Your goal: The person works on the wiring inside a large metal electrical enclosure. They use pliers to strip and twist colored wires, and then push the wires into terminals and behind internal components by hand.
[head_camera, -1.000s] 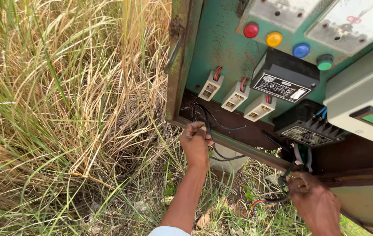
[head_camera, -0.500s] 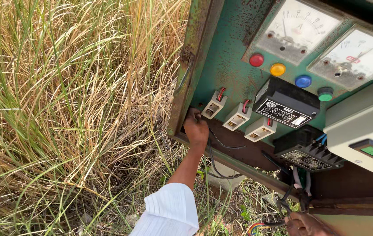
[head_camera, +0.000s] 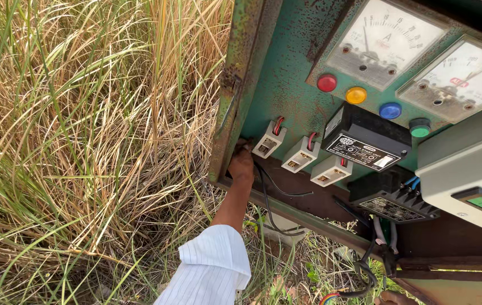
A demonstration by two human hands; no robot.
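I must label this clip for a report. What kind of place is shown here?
Probably an outdoor electrical site in a field: tall dry grass stands beside a rusty green control panel with two analogue meters. The left hand reaches into its lower corner.

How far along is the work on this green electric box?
Done: three white fuse holders sit on the green panel with red wires attached. In hand: the left hand reaches into the lower left corner by a black cable. Left: that cable hangs loose; the right hand barely shows.
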